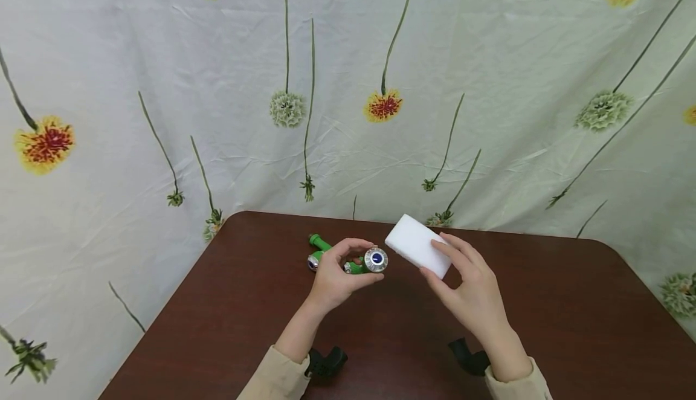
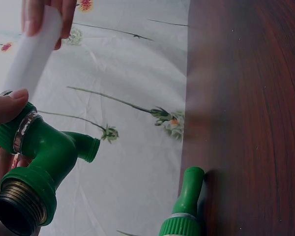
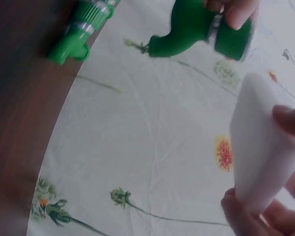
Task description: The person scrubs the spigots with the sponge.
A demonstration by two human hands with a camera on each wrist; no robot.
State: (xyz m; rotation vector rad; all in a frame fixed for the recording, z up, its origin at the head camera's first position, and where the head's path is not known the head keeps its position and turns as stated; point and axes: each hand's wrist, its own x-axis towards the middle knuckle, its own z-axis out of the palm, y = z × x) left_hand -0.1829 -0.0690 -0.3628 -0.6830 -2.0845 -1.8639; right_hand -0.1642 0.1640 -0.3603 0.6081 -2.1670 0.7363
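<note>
My left hand [image 1: 333, 279] grips a green plastic tap [image 2: 51, 155] around its handle end, thumb on one side and fingers on the other. A round silver cap with a dark blue centre faces the head camera. The tap's threaded inlet and short spout show in the left wrist view. In my right hand [image 1: 474, 288] is a white block sponge [image 1: 414, 244], pinched between thumb and fingers and tilted above the table. A small gap separates the sponge from the tap in the head view. Another green tap [image 3: 86, 24] lies on the table behind my left hand.
The dark reddish-brown table [image 1: 402, 339] has rounded far corners. Behind it hangs a pale cloth [image 1: 337, 146] printed with flowers. Near each wrist sits a black curved piece, one by the left sleeve [image 1: 277, 376] and one by the right sleeve [image 1: 519, 382].
</note>
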